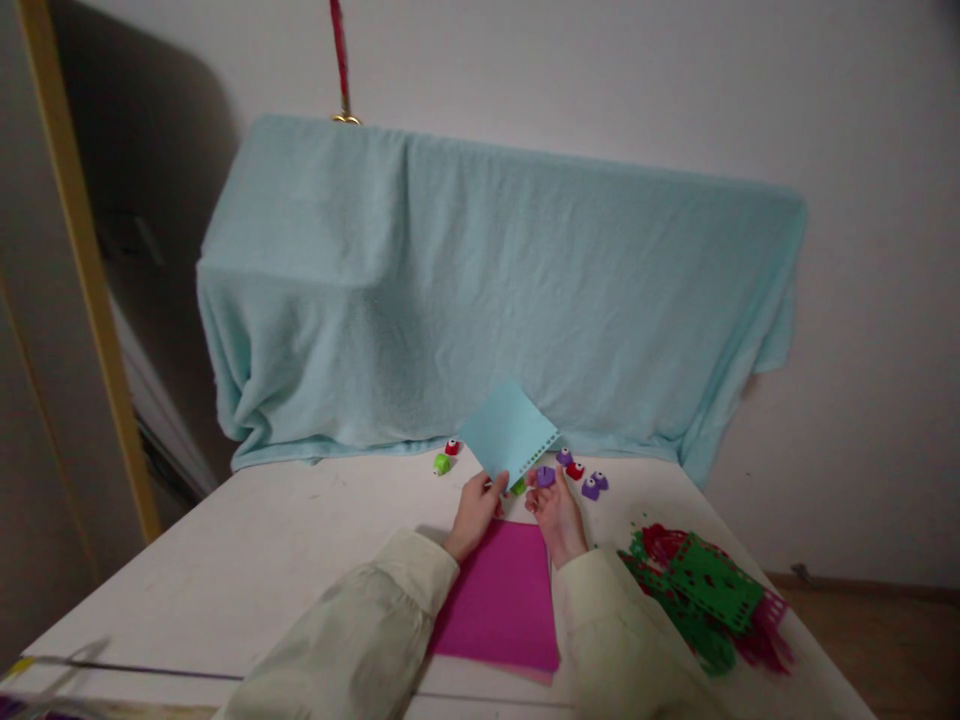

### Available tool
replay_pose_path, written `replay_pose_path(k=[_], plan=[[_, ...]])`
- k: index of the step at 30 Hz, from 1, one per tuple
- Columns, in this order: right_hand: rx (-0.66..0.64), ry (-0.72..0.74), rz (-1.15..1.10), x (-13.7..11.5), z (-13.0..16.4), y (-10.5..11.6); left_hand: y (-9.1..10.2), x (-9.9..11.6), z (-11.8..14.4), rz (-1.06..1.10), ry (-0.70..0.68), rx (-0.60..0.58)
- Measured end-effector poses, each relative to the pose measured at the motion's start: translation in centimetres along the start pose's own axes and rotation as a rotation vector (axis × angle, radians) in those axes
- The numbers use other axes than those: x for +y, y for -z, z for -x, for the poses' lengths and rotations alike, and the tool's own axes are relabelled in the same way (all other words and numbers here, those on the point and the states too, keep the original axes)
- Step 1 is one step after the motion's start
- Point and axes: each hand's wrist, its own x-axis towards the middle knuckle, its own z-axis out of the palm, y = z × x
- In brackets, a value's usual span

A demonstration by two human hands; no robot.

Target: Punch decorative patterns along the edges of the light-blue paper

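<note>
Paper-craft materials are lying spread over a white table (247, 560), in front of a box-like form draped in a pale blue towel (495, 300). At the left of the group, a small green plastic craft punch (442, 464) and a small red one (452, 447) are sitting apart from the hands. The left hand (474, 512) is pinching the lower corner of a light blue square sheet of paper (508, 430), holding it tilted up off the table; its right edge is showing a row of punched holes. The right hand (556, 510) is closing thumb and fingers around a small purple plastic craft punch (545, 476), just beside that perforated edge. A magenta paper sheet (499, 600) is lying flat beneath both wrists. Further right, more purple and red punches (585, 480) are resting together, and a heap of green and dark red perforated paper cut-outs (705, 595) is lying near the table's right edge.

Judged from its look, the blue sheet is light, thin and limp, creasing easily; holding it by an edge or corner near the punch is likely steadying it best. The punch appears rigid and small, suiting a fingertip pinch.
</note>
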Motion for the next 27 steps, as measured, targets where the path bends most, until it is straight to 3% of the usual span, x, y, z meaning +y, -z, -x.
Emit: replay_pose_path(k=[6,14,21,27], plan=[[-0.011,-0.041,-0.068,-0.4,0.3,0.0,0.0,0.0,0.0,-0.005,0.008,0.002],[0.156,0.015,-0.032,-0.5,0.5,0.5,0.0,-0.4,-0.2,0.013,0.020,0.005],[0.130,0.010,0.048,-0.2,0.4,0.3,0.1,0.3,0.0,0.007,0.002,0.034],[0.088,0.079,0.255,0.3,1.4,-0.6,0.0,0.7,0.0,0.025,0.006,0.081]])
